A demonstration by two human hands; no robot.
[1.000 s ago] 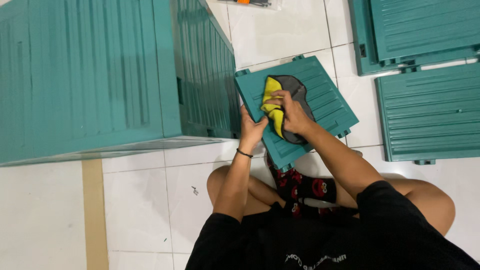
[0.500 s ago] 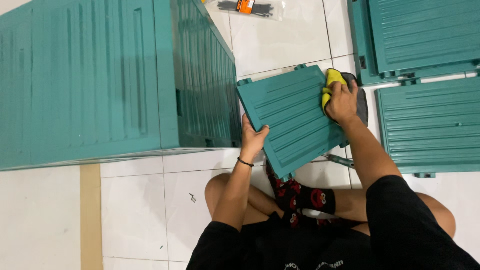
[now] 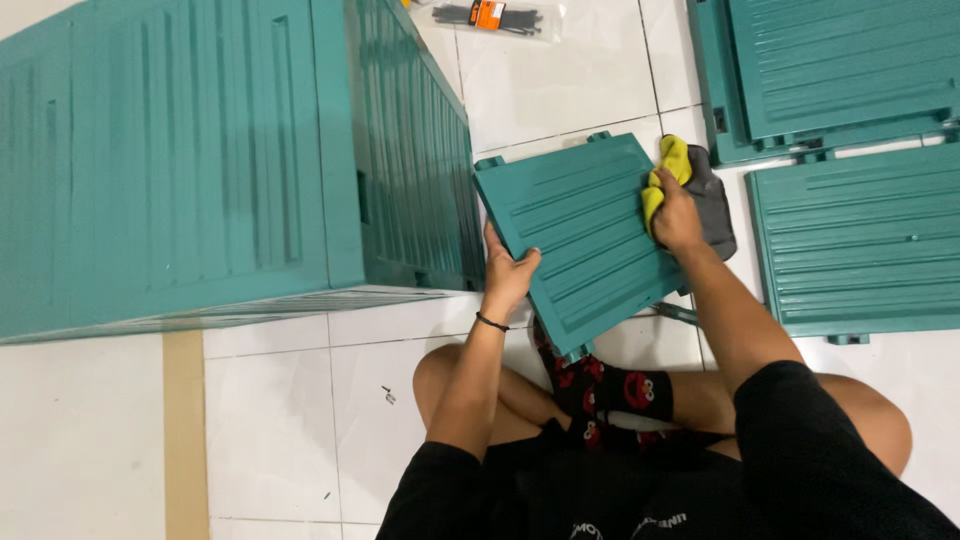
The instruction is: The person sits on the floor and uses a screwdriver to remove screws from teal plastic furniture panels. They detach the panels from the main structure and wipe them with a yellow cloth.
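The small teal ribbed panel (image 3: pixel 580 235) is in the middle of the floor, tipped up on the person's lap side, with its low edge by the socked foot (image 3: pixel 610 390). It leans like that so its ribbed face looks up at the person and is easy to reach. The left hand (image 3: pixel 508 270) holds the panel's edge at about 8 o'clock, fingers curled over the rim and thumb on top, so the panel does not slide. The right hand (image 3: pixel 675 215) is at about 3 o'clock on the panel, fingers pressed together and bunched on a yellow and grey cloth (image 3: pixel 690 185), pushing it flat onto the panel's far corner. Half the cloth hangs off the edge over the white tile floor (image 3: pixel 270 420). At 9 o'clock stands a big teal cabinet body (image 3: pixel 200 160), close beside the panel. At 1 and 3 o'clock more teal panels (image 3: pixel 860 240) lie flat on the tiles, spread out side by side. At 12 o'clock is a clear bag of black cable ties (image 3: pixel 490 15), well apart from both hands.
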